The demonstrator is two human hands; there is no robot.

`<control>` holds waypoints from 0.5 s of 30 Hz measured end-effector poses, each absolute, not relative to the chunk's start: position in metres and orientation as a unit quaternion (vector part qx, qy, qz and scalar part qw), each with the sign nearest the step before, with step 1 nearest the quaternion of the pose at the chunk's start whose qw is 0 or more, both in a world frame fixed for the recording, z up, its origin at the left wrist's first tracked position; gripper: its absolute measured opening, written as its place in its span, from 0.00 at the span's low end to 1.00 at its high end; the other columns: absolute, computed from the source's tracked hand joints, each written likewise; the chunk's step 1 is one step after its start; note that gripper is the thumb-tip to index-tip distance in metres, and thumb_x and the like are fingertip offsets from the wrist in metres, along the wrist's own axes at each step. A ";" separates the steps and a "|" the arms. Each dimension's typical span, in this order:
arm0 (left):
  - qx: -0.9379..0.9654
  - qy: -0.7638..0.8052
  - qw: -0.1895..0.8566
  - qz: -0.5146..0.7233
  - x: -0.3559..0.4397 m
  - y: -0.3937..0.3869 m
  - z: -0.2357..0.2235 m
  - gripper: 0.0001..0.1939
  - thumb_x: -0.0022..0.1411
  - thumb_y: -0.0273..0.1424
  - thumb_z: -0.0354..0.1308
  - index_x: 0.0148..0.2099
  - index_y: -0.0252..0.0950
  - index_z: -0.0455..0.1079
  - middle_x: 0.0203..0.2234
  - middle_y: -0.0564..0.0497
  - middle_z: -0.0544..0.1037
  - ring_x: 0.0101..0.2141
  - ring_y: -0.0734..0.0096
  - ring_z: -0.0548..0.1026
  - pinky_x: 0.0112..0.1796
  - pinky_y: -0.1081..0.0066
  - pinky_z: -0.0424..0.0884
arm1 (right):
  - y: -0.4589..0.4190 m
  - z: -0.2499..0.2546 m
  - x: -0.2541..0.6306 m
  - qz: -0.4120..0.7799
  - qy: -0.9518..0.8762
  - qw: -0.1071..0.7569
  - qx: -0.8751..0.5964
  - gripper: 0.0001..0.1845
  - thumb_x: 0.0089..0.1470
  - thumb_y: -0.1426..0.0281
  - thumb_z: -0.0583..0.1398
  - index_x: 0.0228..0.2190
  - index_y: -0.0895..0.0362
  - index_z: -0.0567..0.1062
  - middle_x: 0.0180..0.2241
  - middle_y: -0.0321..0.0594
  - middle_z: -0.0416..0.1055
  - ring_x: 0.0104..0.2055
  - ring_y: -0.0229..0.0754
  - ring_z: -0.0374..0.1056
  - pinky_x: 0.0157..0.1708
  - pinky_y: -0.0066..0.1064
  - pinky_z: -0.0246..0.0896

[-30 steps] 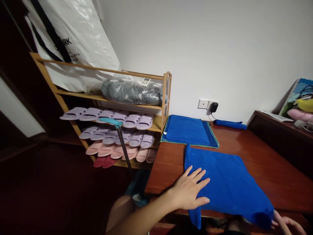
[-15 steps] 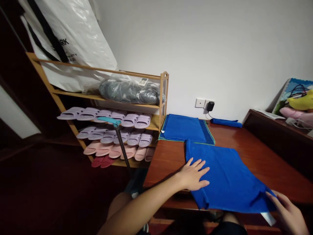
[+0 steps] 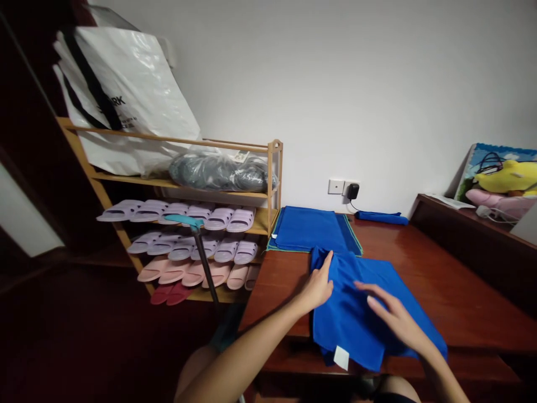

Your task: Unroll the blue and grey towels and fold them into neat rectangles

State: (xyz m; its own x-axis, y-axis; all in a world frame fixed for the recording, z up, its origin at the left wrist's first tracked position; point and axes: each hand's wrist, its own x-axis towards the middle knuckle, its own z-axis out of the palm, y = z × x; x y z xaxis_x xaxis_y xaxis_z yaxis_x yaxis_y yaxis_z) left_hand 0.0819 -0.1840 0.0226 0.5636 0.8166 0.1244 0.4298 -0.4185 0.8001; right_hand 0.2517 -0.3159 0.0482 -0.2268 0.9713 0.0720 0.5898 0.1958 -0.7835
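A blue cloth (image 3: 377, 274) lies on the wooden table, its right part folded over toward the left. A white tag (image 3: 341, 357) shows at its near edge, which hangs past the table's front. My left hand (image 3: 319, 286) rests on the cloth's left side, index finger stretched out and thumb apart; its other fingers are partly hidden. Over the folded layer is my right hand (image 3: 392, 316), open, fingers stretched leftward. Whether it touches the fabric is unclear. Behind lies a flat stack of blue cloths (image 3: 310, 226) with a green-edged one at the bottom.
On the left stands a wooden shoe rack (image 3: 274, 184) with rows of slippers (image 3: 218, 218) and a white bag (image 3: 134, 84). A pole with a blue head (image 3: 182, 220) leans before it. A rolled blue cloth (image 3: 381, 217) lies by the wall, near a black plug (image 3: 353, 191).
My right hand has moved left from the cloth's near right corner, bringing that side over. The tag has shifted left. My left hand has slid up and left, its fingers less spread.
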 end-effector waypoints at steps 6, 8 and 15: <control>0.875 0.425 0.164 0.161 0.046 -0.190 0.034 0.35 0.63 0.27 0.48 0.69 0.41 0.39 0.33 0.41 0.78 0.32 0.52 0.77 0.33 0.65 0.67 | -0.306 -0.026 0.343 0.036 -0.599 0.192 -0.777 0.39 0.54 0.44 0.45 0.60 0.51 0.57 0.64 0.40 0.47 0.66 0.47 0.41 0.63 0.49 0.37; 0.884 0.433 0.120 0.130 0.024 -0.188 0.035 0.33 0.63 0.23 0.45 0.68 0.43 0.46 0.34 0.42 0.78 0.34 0.55 0.77 0.34 0.66 0.67 | -0.311 -0.040 0.360 0.022 -0.612 0.146 -0.777 0.38 0.55 0.44 0.43 0.62 0.47 0.53 0.65 0.35 0.44 0.67 0.43 0.39 0.63 0.48 0.38; 0.883 0.468 -0.024 0.041 -0.079 -0.180 0.028 0.38 0.54 0.13 0.41 0.67 0.36 0.52 0.36 0.42 0.77 0.40 0.57 0.74 0.42 0.62 0.67 | -0.325 -0.057 0.427 -0.007 -0.627 0.108 -0.772 0.36 0.56 0.45 0.42 0.62 0.44 0.51 0.65 0.32 0.43 0.66 0.43 0.39 0.62 0.46 0.43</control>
State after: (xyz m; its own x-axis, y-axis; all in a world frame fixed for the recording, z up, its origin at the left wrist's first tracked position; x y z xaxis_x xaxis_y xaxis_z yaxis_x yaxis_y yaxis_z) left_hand -0.0788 -0.1804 0.0284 0.5591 0.8236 0.0953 0.8276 -0.5612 -0.0048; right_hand 0.4275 -0.3251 -0.0569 0.2148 0.9658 0.1454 0.9686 -0.1916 -0.1586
